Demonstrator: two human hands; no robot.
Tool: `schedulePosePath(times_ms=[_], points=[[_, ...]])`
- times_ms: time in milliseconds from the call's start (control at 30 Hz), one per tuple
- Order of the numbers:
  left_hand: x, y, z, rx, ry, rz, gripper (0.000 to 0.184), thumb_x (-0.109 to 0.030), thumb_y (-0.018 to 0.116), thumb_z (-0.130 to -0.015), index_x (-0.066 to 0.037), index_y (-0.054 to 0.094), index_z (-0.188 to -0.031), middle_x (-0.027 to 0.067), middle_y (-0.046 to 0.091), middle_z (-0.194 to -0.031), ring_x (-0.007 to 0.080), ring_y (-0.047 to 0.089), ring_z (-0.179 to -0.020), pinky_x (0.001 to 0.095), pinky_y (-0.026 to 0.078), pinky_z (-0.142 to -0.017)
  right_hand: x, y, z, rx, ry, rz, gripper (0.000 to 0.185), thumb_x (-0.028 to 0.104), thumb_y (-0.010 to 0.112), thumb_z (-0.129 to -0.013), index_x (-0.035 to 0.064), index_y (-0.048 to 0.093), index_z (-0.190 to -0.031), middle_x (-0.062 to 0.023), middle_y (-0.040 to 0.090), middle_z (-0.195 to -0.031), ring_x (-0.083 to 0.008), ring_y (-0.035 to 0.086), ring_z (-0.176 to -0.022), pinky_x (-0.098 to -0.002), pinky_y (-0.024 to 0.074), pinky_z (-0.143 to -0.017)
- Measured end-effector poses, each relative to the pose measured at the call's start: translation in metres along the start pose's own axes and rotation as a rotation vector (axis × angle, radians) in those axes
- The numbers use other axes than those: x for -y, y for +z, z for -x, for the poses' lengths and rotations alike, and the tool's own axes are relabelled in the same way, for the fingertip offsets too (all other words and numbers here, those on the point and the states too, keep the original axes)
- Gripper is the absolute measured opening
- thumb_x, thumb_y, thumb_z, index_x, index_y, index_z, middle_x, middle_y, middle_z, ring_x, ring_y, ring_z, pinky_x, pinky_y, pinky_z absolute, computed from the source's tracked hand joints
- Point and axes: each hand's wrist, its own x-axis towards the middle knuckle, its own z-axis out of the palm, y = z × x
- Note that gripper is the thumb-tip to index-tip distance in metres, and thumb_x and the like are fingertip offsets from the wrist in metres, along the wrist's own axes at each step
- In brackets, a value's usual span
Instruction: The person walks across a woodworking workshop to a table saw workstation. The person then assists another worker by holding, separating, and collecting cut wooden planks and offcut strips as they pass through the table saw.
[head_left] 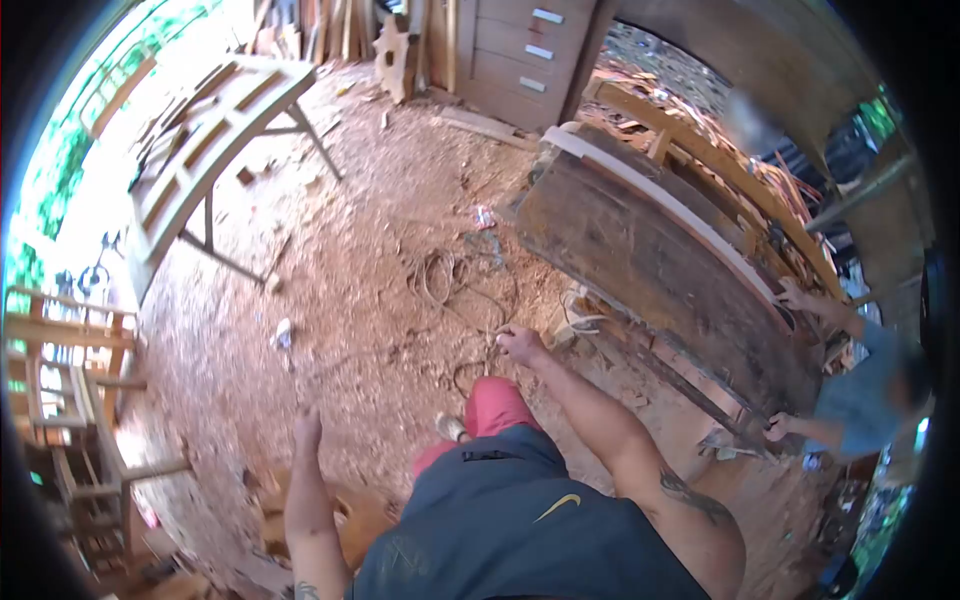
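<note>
1. The thin tan cord [437,296] lies in loose, overlapping loops on the reddish-brown, shaving-strewn floor [350,240], ahead of the wearer.
2. The person's bare right hand [518,344] is curled beside the cord's near end; whether it grips it, I cannot tell.
3. The left hand [307,427] hangs well apart from the right, low over the floor; its fingers are too blurred to read.
4. A pale shoe [450,427] stands near the loops: a step into them could trip the wearer, and a sharp tug could knot the cord.
5. To the right, another person in a blue-grey top [868,395] has a hand [797,297] at the long dark-brown wooden bench [640,260]; cord caught under its legs could snag.
6. The wearer's dark sleeveless top [480,520] bears a gold Nike-style swoosh [558,508]. The brown drawer cabinet [500,60] has white rectangles; no lettering is readable.
</note>
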Motion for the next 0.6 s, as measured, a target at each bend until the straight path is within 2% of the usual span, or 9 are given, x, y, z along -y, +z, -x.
schedulePosePath(times_ms=[33, 100, 200, 300, 333, 400, 500, 533, 600], points=[[-0.067, -0.017, -0.046, -0.016, 0.062, 0.102, 0.043, -0.037, 0.058, -0.088, -0.001, 0.063, -0.112, 0.0191, 0.068, -0.093, 0.0304, 0.065, -0.087, 0.0404, 0.050, -0.080, 0.012, -0.006, -0.029, -0.074, -0.065, 0.055, 0.025, 0.021, 0.060, -0.085, 0.0050, 0.067, -0.103, -0.0057, 0.068, -0.080, -0.0134, 0.066, -0.071, -0.0298, 0.0541, -0.066], [-0.213, -0.054, -0.089, 0.015, 0.195, 0.189, 0.040, -0.034, 0.058, -0.090, -0.001, 0.063, -0.112, 0.0151, 0.066, -0.086, 0.0234, 0.064, -0.078, 0.0347, 0.050, -0.072, 0.028, -0.023, -0.092, -0.217, -0.191, 0.177, 0.025, 0.020, 0.059, -0.085, 0.0049, 0.067, -0.102, -0.0059, 0.068, -0.080, -0.0127, 0.066, -0.072, -0.0297, 0.0539, -0.066], [-0.354, -0.049, -0.156, 0.191, 0.367, 0.419, 0.035, -0.032, 0.058, -0.094, -0.002, 0.062, -0.113, 0.0083, 0.064, -0.083, 0.0160, 0.060, -0.074, 0.0302, 0.048, -0.069, 0.080, -0.060, -0.187, -0.425, -0.402, 0.267, 0.024, 0.019, 0.058, -0.086, 0.0064, 0.065, -0.105, -0.0056, 0.066, -0.076, -0.0150, 0.064, -0.068, -0.0304, 0.0532, -0.063], [-0.444, -0.024, -0.212, 0.362, 0.454, 0.192, 0.034, -0.031, 0.059, -0.094, -0.001, 0.062, -0.111, 0.0062, 0.063, -0.081, 0.0142, 0.059, -0.073, 0.0301, 0.048, -0.069, 0.130, -0.106, -0.300, -0.202, -0.100, -0.566, 0.028, 0.025, 0.061, -0.087, 0.0094, 0.064, -0.109, -0.0037, 0.064, -0.070, -0.0197, 0.061, -0.061, -0.0346, 0.0526, -0.062], [-0.473, -0.015, -0.224, 0.405, 0.463, 0.152, 0.035, -0.032, 0.059, -0.094, 0.000, 0.062, -0.110, 0.0060, 0.063, -0.081, 0.0145, 0.059, -0.072, 0.0302, 0.048, -0.069, 0.138, -0.121, -0.344, -0.211, -0.059, -0.733, 0.035, 0.029, 0.063, -0.086, 0.0105, 0.060, -0.115, -0.0061, 0.064, -0.077, -0.0204, 0.061, -0.063, -0.0359, 0.0524, -0.064], [-0.490, 0.002, -0.270, 0.449, 0.482, 0.086, 0.037, -0.033, 0.059, -0.094, 0.001, 0.062, -0.109, 0.0056, 0.064, -0.079, 0.0149, 0.058, -0.071, 0.0302, 0.048, -0.069, 0.144, -0.150, -0.442, -0.217, 0.034, -1.075, 0.051, 0.038, 0.067, -0.085, 0.0128, 0.054, -0.127, -0.0110, 0.063, -0.093, -0.0219, 0.059, -0.066, -0.0387, 0.0521, -0.066], [-0.493, 0.009, -0.316, 0.558, 0.475, -0.131, 0.036, -0.032, 0.061, -0.093, 0.001, 0.063, -0.106, 0.0057, 0.064, -0.078, 0.0146, 0.059, -0.071, 0.0296, 0.048, -0.068, 0.177, -0.182, -0.530, -0.469, 0.035, -1.286, 0.078, 0.050, 0.069, -0.080, 0.0144, 0.036, -0.141, -0.0192, 0.048, -0.125, -0.0227, 0.057, -0.086, -0.0431, 0.0489, -0.080], [-0.488, 0.008, -0.319, 0.555, 0.352, -0.109, 0.035, -0.031, 0.061, -0.092, 0.001, 0.063, -0.105, 0.0057, 0.063, -0.077, 0.0143, 0.059, -0.072, 0.0294, 0.049, -0.068, 0.179, -0.192, -0.559, -0.513, 0.096, -1.379, 0.092, 0.055, 0.069, -0.078, 0.0158, 0.023, -0.147, -0.0190, 0.031, -0.137, -0.0239, 0.048, -0.100, -0.0473, 0.0404, -0.093], [-0.476, 0.002, -0.330, 0.578, 0.175, -0.068, 0.034, -0.030, 0.061, -0.092, 0.001, 0.063, -0.105, 0.0062, 0.064, -0.079, 0.0146, 0.061, -0.073, 0.0297, 0.050, -0.069, 0.181, -0.213, -0.594, -0.654, 0.089, -1.476, 0.085, 0.055, 0.069, -0.078, 0.0158, 0.031, -0.143, -0.0158, 0.034, -0.138, -0.0258, 0.047, -0.105, -0.0481, 0.0364, -0.097]])
